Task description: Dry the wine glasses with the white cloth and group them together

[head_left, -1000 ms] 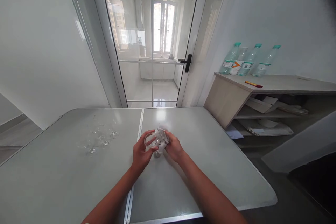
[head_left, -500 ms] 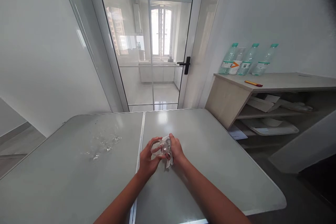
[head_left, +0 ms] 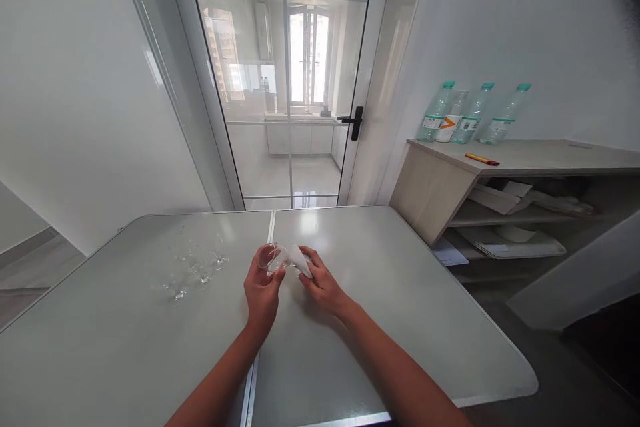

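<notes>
Head view gives us both bare hands over the middle of a grey folding table [head_left: 390, 293], just beside its centre seam. Our left hand [head_left: 262, 290] is curled closed around a small clear glass [head_left: 270, 256]. The glass sits at the top of that hand, pinched between thumb and fingertips, above the palm and on the far side of it from us. We cannot tell whether the glass is upright or tilted, because it is transparent and small in the frame.

Our right hand [head_left: 323, 283] is closed on a white cloth [head_left: 300, 259], with the fingers folded over it. The cloth pokes out toward the glass and appears to touch its right side, so the glass lies between the two hands, up against the left fingertips and just left of the right ones. Both are held a little above the tabletop.

Well to the left of our left hand, a cluster of clear glasses [head_left: 196, 267] stands on the table. To the right, apart from the table, a wooden shelf unit [head_left: 430, 187] carries several plastic bottles [head_left: 473, 113] with green caps. A glass door [head_left: 285, 93] stands beyond the table's far edge.
</notes>
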`<state>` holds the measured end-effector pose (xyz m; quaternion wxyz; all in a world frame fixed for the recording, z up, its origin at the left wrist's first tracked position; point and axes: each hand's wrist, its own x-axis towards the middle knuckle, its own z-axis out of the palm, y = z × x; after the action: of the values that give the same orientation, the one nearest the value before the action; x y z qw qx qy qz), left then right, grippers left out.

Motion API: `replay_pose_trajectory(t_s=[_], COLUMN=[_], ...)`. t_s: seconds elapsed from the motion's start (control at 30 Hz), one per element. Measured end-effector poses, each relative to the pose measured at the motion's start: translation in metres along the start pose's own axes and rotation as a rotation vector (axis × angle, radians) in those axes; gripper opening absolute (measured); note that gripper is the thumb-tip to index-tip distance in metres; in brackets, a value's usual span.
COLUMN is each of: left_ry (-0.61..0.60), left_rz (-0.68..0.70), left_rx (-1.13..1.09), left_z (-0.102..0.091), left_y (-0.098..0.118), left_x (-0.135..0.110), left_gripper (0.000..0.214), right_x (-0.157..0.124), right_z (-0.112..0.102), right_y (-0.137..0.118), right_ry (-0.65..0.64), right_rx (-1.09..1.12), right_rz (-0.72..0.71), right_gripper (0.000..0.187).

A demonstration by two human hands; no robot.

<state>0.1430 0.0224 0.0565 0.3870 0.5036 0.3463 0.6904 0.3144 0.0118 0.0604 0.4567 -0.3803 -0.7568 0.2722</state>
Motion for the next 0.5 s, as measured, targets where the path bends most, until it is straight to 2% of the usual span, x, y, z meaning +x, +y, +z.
replay_pose_trajectory(t_s=[0.1, 0.17, 0.27, 0.37, 0.43, 0.5], left_ry=[0.033, 0.025, 0.011, -0.041, -0.095, -0.136], left_rz=[-0.006, 0.008, 0.046, 0.086, 0.118, 0.168], left_rx=[-0.016, -0.015, 0.008, 0.066, 0.119, 0.18], left_z=[0.001, 0.001, 0.002, 0.004, 0.006, 0.007], left_y=[-0.003, -0.003, 0.0, 0.003, 0.004, 0.003], left_x=[0.001, 0.002, 0.0, -0.005, -0.009, -0.011], left_gripper=[0.056, 0.057, 0.059, 0.058, 0.055, 0.051], right_x=[-0.001, 0.0, 0.003, 0.005, 0.005, 0.005], right_z=[0.005, 0.006, 0.004, 0.003, 0.006, 0.011], right_y=[0.005, 0.011, 0.02, 0.029, 0.031, 0.031], right_ry=[0.181, 0.334, 0.482, 0.587, 0.597, 0.539], right_rx=[-0.211, -0.23, 0.017, 0.345, 0.544, 0.676], right_rz=[0.098, 0.167, 0.313, 0.572, 0.66, 0.626], right_gripper=[0.021, 0.023, 0.032, 0.042, 0.045, 0.046])
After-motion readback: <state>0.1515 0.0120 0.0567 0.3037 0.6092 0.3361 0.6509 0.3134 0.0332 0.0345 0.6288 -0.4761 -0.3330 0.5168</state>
